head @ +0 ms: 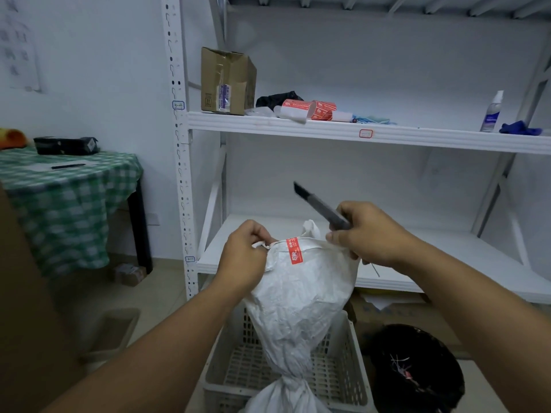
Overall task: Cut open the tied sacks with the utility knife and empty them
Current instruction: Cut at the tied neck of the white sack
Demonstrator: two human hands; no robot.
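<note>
A white woven sack [301,290] with a red label hangs upside down over a pale plastic crate [348,371], its twisted tied neck low at the crate's front. My left hand [244,260] pinches the sack's upper left corner. My right hand [369,234] grips the upper right corner and also holds a dark utility knife [319,205], which points up and to the left, away from the sack.
A white metal shelf rack [328,128] stands right behind, with a cardboard box [226,81], tape rolls and a spray bottle [492,113] on it. A table with a green checked cloth [65,201] is at the left. A black bin [417,371] sits right of the crate.
</note>
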